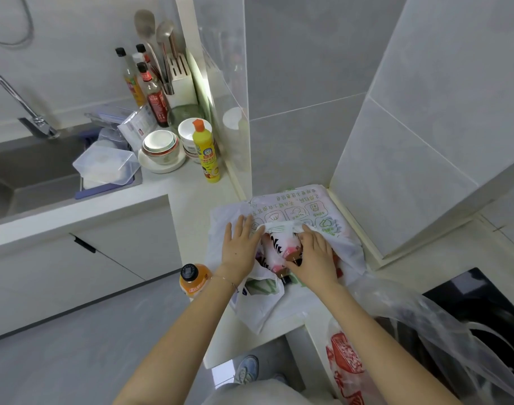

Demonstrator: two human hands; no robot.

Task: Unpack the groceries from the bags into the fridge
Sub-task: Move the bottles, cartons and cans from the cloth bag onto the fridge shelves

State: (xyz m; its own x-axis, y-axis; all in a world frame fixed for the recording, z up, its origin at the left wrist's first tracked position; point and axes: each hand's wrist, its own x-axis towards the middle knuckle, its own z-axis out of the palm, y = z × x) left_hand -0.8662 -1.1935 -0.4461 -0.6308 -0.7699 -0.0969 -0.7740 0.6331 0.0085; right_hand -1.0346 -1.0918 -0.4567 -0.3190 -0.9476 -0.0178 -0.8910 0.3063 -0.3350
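White crinkly plastic bag (296, 203) sat slumped on the worktop (197, 200), mouth towards the person. The left hand (239, 247) lay flat, fingers straight, pressing the rim aside. The right hand (314, 255) was curled over a smooth pink-labelled bottle (280, 247) in the bag's mouth. It lay on its side, pointing away, dark cap nearest. An orange bottle (192, 280) stood at the worktop edge.

The bag (296, 206) at centre is made of thin, crinkled plastic. The sink (30, 171) at left is formed of dull metal.
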